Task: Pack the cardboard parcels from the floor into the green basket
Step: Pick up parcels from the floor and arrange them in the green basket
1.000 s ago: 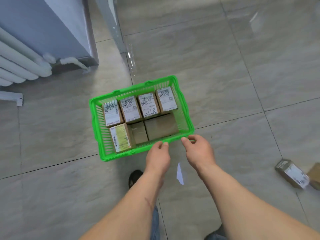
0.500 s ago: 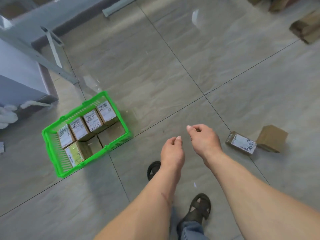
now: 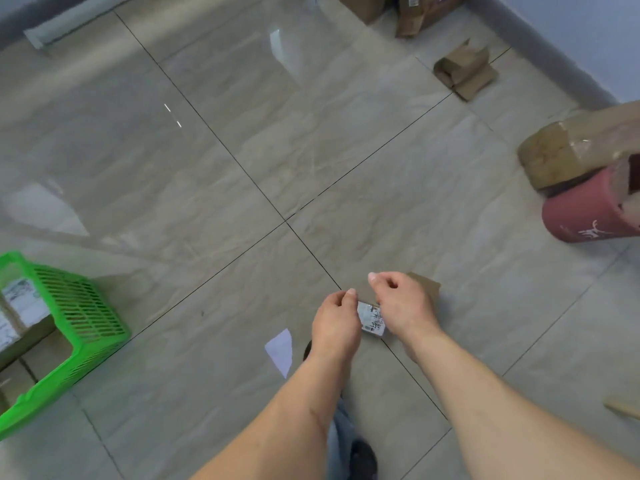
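Well right of the green basket [image 3: 86, 317], my left hand [image 3: 334, 323] and right hand [image 3: 401, 306] hover, loosely curled and holding nothing, bracketing the labelled parcel [image 3: 372, 318] for pickup.

Labelled parcel [image 3: 372, 318] on floor; green basket [image 3: 83, 313] part-filled

This looks like a parcel-handling room or storeroom: glossy grey floor tiles [image 3: 242, 140] carry loose cardboard parcels [image 3: 464, 69] along the far right wall (some opened or crushed). A green basket [image 3: 79, 317] at the near left holds labelled boxes, and a taped parcel [image 3: 568, 150] rests on a maroon bin [image 3: 585, 213] at the right.
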